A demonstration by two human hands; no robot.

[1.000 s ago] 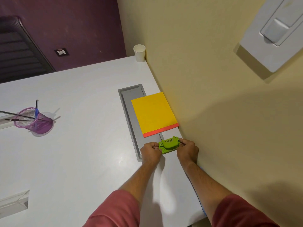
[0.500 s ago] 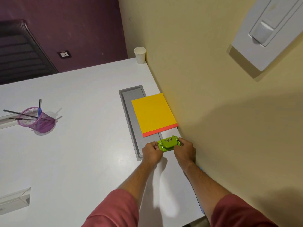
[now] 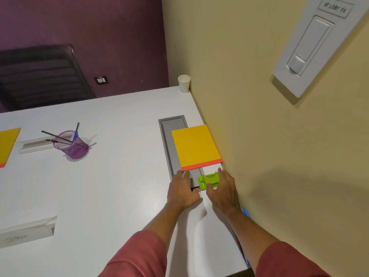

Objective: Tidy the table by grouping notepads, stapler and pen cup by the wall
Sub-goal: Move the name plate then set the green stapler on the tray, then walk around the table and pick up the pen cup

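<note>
Left hand: the left hand (image 3: 182,191) lies low and right of centre in the frame, fingers fairly straight and resting on the table just left of the stapler, holding nothing
Right hand: the right hand (image 3: 223,188) sits just right of it, thumb and fingers touching the stapler's near and far edges; whether it grips or merely steadies it I cannot tell
Stapler: the green stapler (image 3: 208,180) lies on the white table (image 3: 119,176) near the yellow wall (image 3: 259,136), just below the notepad; seemingly placed
Notepad by wall: one yellow notepad with red edge (image 3: 195,147) lies against the wall, partly over the grey cable tray (image 3: 169,140); done
Second notepad: another yellow notepad (image 3: 7,145) shows at the far left edge of the frame, well apart from the wall; left to move
Pen cup: the purple mesh pen cup (image 3: 74,145) with pens stands left of centre, well apart from the wall; left to move
Progress: judged roughly half done, two items grouped, two outstanding
</note>
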